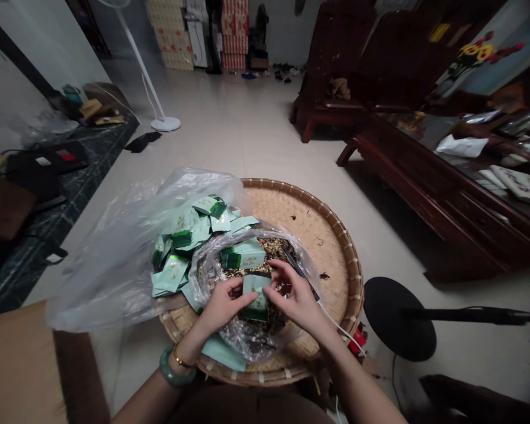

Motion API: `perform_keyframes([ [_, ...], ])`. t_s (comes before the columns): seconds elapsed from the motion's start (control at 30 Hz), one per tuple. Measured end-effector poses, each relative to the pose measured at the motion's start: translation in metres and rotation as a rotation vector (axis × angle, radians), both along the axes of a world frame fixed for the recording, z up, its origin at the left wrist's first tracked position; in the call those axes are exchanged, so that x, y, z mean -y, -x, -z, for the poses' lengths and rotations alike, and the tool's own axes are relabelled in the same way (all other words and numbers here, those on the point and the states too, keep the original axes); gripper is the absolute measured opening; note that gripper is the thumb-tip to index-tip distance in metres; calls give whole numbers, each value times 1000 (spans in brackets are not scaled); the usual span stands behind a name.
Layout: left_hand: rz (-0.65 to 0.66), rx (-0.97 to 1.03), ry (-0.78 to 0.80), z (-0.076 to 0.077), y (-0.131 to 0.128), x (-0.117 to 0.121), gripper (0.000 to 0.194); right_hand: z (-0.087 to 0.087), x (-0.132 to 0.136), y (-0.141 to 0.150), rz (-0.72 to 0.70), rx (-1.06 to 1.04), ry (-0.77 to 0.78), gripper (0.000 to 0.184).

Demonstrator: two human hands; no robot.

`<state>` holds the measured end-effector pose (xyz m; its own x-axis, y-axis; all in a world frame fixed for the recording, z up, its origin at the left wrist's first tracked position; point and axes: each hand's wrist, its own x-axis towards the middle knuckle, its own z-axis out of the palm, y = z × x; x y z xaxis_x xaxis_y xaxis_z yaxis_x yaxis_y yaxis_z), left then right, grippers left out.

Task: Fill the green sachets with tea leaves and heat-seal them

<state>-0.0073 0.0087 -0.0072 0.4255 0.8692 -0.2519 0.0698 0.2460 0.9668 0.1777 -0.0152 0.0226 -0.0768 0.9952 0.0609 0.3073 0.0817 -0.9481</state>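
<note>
In the head view, a small pale-green packet (pixel 257 287) with a darker green end is held over an open clear plastic bag (pixel 207 250). My left hand (pixel 225 301) grips its left edge between thumb and fingers. My right hand (pixel 297 294) has thumb and fingers closed at the packet's right side. Inside the bag lies a loose dark and tan dried mix (pixel 276 244), with a neat stack of similar packets (pixel 244 254) on top. Beside my right hand rests a slim black tool (pixel 299 272) with a white cord. What the packet contains is hidden.
A round woven bamboo tray (pixel 351 259) carries everything. At its left, a large translucent bag (pixel 110 265) spills a pile of green packets (pixel 183 229). A black round stand base (pixel 400 318) is close on the right; a dark wooden table (pixel 424 194) stands beyond.
</note>
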Motion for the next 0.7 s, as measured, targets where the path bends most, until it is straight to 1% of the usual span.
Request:
perform_keyframes([
  [0.07, -23, 88, 83, 1, -3, 1, 42, 9, 1, 5, 80, -138, 113, 26],
  [0.1, -28, 117, 115, 2, -4, 2, 46, 12, 2, 7, 111, -197, 169, 23],
  [0.17, -10, 134, 166, 4, -7, 4, 55, 14, 3, 10, 158, -287, 252, 28],
  [0.23, 35, 106, 187, 6, -8, 7, 61, 14, 2, 11, 187, -328, 275, 33],
  [0.3, 82, 57, 165, 8, -10, 9, 62, 13, 2, 11, 212, -348, 264, 35],
  [0.4, 113, -55, 107, 7, -10, 11, 55, 15, 1, 10, 232, -355, 230, 37],
  [0.5, 157, -154, 88, 1, -7, 10, 43, 17, 0, 7, 239, -278, 139, 33],
  [0.57, 205, -194, 42, -2, -4, 7, 38, 18, 0, 5, 232, -210, 88, 29],
  [0.7, 256, -277, -74, -6, 3, 0, 32, 16, -2, 2, 185, -160, 57, 28],
])
